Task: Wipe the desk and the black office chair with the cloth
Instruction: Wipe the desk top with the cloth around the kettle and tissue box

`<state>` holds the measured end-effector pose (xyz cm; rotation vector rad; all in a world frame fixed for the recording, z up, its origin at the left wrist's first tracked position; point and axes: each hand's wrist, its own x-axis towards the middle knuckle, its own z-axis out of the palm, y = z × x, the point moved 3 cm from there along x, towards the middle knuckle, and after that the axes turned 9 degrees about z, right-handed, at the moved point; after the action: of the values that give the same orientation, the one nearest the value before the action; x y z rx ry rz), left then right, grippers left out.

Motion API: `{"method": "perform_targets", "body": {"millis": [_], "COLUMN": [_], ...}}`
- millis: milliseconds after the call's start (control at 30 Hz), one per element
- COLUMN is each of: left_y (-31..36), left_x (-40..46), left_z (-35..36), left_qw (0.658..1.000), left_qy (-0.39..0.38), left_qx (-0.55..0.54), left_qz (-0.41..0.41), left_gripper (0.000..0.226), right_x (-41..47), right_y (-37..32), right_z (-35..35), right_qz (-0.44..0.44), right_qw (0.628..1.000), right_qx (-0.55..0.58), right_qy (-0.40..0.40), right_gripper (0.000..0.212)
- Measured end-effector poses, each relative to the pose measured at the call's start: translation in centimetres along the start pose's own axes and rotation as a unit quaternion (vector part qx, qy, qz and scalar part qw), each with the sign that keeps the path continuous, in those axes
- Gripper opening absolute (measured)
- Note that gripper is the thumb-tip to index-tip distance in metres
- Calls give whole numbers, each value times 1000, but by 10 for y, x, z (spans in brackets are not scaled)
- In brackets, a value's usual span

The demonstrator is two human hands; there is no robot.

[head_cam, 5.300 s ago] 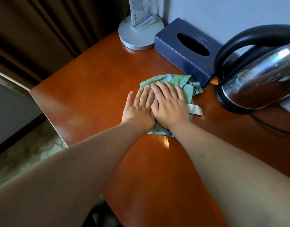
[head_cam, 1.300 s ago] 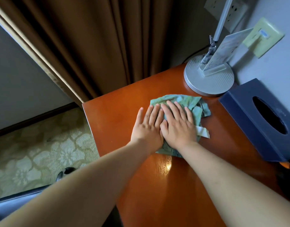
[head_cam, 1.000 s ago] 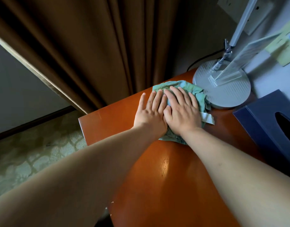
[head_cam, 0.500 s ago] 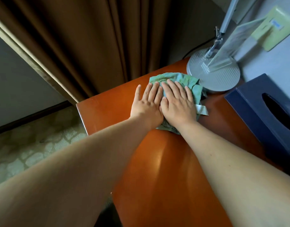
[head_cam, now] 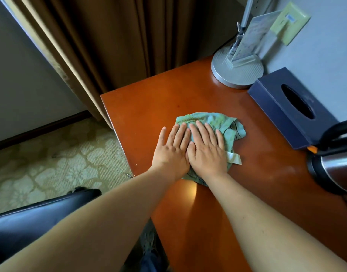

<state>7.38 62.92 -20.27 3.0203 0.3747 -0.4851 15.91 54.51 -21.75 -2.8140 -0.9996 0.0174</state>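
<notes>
A crumpled green cloth (head_cam: pixel 217 120) lies on the glossy reddish-brown desk (head_cam: pixel 149 107), about midway across its left end. My left hand (head_cam: pixel 171 152) and my right hand (head_cam: pixel 207 154) rest side by side, palms down and fingers straight, pressing the cloth flat against the wood. The right hand covers the cloth's middle. The left hand sits on its left edge, with the thumb side on bare desk. Part of the black office chair (head_cam: pixel 31 222) shows at the lower left, beside the desk and under my left forearm.
A round silver lamp base (head_cam: pixel 237 75) with a clear card stand (head_cam: pixel 253 40) sits at the desk's far corner. A dark blue tissue box (head_cam: pixel 276 110) and a steel kettle (head_cam: pixel 335 163) line the right side. Brown curtains (head_cam: pixel 119 46) hang behind; patterned carpet (head_cam: pixel 51 163) lies left.
Both hands have slid the cloth back toward me, away from the lamp base and the desk's far edge. The view has dropped, so the kettle and the chair now show.
</notes>
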Motion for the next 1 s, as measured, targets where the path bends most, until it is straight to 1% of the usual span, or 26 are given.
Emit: {"method": "perform_targets", "body": {"millis": [267, 467, 700, 767, 867, 1000], "left_y": [43, 54, 45, 37, 11, -40], "left_x": [-72, -95, -89, -83, -59, -18], "left_z": [23, 27, 24, 24, 18, 4], "left_qw": [1000, 1000, 999, 999, 999, 999], "left_qy": [-14, -21, -8, -2, 6, 13], "left_qx": [-3, -14, -20, -28, -37, -31], "left_qz": [3, 6, 41, 38, 13, -7], "left_gripper": [65, 65, 62, 62, 62, 64], "right_x": [-92, -118, -104, -94, -56, 9], "right_y": [7, 7, 7, 3, -10, -39], "right_z": [-9, -9, -9, -9, -6, 1], "right_qz": [9, 14, -4, -15, -38, -49], "right_qw": [1000, 999, 999, 998, 998, 998], "right_qx": [-10, -16, -38, -41, -36, -27], "right_qy": [-17, -26, -31, -37, -38, -29], "right_gripper": [57, 58, 61, 61, 61, 62]}}
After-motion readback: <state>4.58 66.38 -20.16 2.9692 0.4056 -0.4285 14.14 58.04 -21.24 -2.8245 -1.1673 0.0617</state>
